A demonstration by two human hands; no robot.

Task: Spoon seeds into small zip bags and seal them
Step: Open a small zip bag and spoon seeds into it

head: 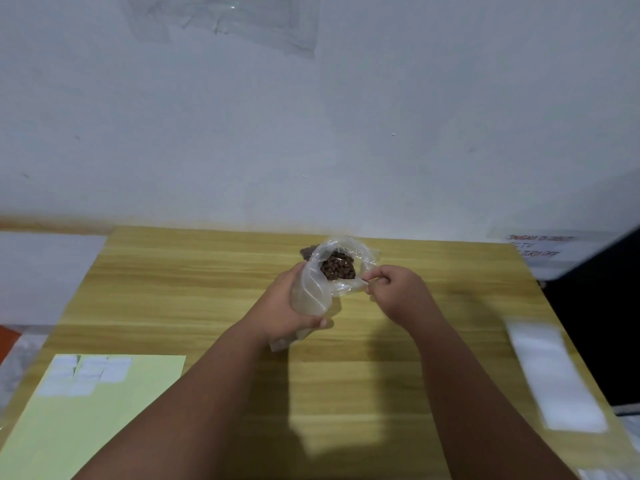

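Note:
A clear plastic bag [360, 252] stands open at the far middle of the wooden table [207, 289], with brown seeds [337, 266] inside. My left hand [282, 311] grips a small translucent zip bag [310, 296], held upright just left of the seed bag's mouth. My right hand [398, 294] pinches the thin handle of a spoon [369, 280] at the seed bag's right rim. The spoon's bowl is hidden by the plastic.
A pale yellow-green sheet [104, 420] with several small white labels [86, 374] lies at the front left. A stack of empty clear zip bags [550, 372] lies along the right edge. A dark object [602, 306] stands beyond that edge. A white wall rises behind.

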